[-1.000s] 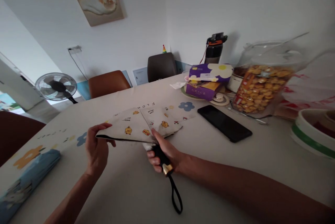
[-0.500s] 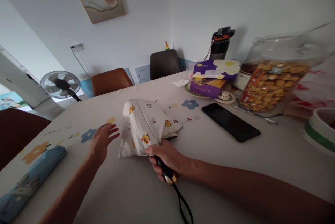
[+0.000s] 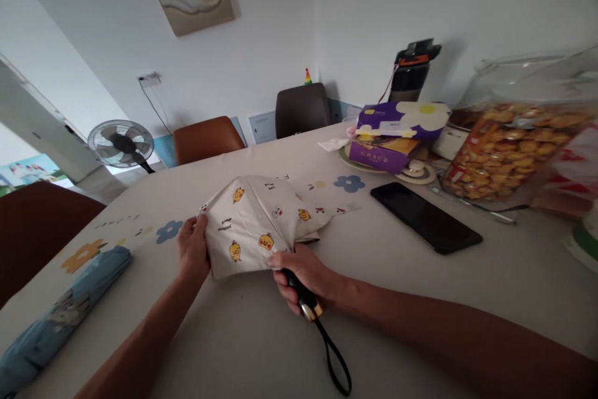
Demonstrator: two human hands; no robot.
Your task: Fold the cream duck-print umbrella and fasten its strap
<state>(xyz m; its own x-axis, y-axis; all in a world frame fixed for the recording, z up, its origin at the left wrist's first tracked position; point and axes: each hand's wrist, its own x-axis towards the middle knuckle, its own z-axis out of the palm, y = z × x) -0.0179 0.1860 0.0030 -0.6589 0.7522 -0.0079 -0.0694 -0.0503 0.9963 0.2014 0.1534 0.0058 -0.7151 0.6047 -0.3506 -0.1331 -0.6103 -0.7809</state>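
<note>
A white folding umbrella (image 3: 252,225) printed with yellow ducks lies over the middle of the table, its canopy loose and partly spread. My right hand (image 3: 303,277) is closed round its black handle (image 3: 301,290), from which a black wrist strap (image 3: 337,361) hangs toward me. With my left hand (image 3: 194,246) I pinch the left edge of the canopy, pulling that panel out flat; the fingertips are partly behind the cloth. Farther left lies a blue folded umbrella (image 3: 70,312), untouched.
Right of the umbrella lies a black phone (image 3: 426,217). Behind it are a purple tissue box (image 3: 402,119), a black bottle (image 3: 411,72) and a large jar of snacks (image 3: 518,150). Chairs (image 3: 208,139) stand along the far edge of the table (image 3: 243,337), and a fan (image 3: 121,142) beyond it.
My left hand, open and apart from the umbrella before, has moved to the canopy and taken hold of its left edge. That panel is now stretched wider. The right hand keeps its grip.
</note>
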